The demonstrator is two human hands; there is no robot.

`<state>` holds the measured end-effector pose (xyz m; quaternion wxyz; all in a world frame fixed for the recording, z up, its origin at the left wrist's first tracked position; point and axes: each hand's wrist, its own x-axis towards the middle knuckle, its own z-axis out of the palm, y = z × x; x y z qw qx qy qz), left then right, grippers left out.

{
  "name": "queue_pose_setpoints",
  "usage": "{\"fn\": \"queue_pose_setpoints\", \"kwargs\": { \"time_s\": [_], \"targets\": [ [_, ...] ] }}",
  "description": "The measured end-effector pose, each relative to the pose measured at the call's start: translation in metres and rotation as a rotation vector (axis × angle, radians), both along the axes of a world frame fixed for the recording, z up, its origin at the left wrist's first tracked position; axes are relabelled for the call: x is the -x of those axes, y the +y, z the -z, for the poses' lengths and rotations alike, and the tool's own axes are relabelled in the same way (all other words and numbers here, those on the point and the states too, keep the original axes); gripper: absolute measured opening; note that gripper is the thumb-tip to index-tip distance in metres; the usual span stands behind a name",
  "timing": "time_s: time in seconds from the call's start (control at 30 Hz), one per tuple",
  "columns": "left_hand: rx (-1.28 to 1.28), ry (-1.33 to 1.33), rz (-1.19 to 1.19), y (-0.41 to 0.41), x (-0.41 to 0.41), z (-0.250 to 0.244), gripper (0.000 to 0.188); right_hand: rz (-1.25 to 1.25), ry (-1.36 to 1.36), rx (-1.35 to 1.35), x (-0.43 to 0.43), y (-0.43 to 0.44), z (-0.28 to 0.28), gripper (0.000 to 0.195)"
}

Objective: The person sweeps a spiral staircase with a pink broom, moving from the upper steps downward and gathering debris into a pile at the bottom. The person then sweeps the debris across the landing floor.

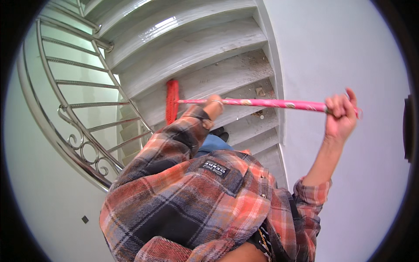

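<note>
A broom with a red head (172,102) and a pink patterned handle (271,103) lies across the view. Its head is on a stair tread at the left, near the railing. My left hand (214,102) is closed round the lower part of the handle, partly hidden by its own wrist and sleeve. Near the handle's far end, my right hand (340,108) grips it, with one finger raised. Scattered debris (255,60) lies at the wall end of the treads, with a pale scrap (260,91) on a lower one.
Curved grey stone steps (196,42) rise at the top of the view. A metal railing (86,83) with scrollwork runs down the left. The white wall (327,49) borders the stairs on the right. My dark shoes (221,133) are on a step below the broom handle.
</note>
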<state>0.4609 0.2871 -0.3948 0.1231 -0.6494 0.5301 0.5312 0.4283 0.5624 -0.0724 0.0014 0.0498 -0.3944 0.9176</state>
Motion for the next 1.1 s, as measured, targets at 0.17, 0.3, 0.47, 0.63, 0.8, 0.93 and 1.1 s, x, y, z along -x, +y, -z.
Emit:
{"fn": "queue_pose_setpoints", "kwargs": {
  "time_s": [0.17,0.3,0.47,0.63,0.8,0.93,1.1],
  "targets": [
    [-0.09,0.057,0.282,0.109,0.021,-0.042,0.031,0.327,0.081,-0.018,-0.08,0.077,-0.041,0.019],
    [-0.23,0.311,0.489,0.149,0.048,0.001,0.017,0.523,0.163,-0.097,-0.12,0.082,-0.061,0.019],
    [-0.277,0.511,0.45,0.176,0.045,-0.052,0.013,0.73,0.364,-0.143,-0.185,0.077,-0.085,0.019],
    [-0.022,0.547,0.622,0.151,0.094,-0.04,0.007,0.818,0.273,-0.042,-0.179,0.054,-0.039,0.015],
    [-0.245,0.422,0.56,0.157,0.12,0.031,0.015,0.98,-0.038,-0.189,-0.144,0.025,-0.03,0.014],
    [-0.528,0.258,0.912,0.183,0.069,-0.062,0.023,0.974,0.173,-0.229,-0.191,0.047,-0.056,0.014],
    [0.171,0.852,1.238,0.162,0.173,0.062,0.013,0.933,0.179,-0.138,-0.133,0.054,-0.03,0.011]
  ]
}}
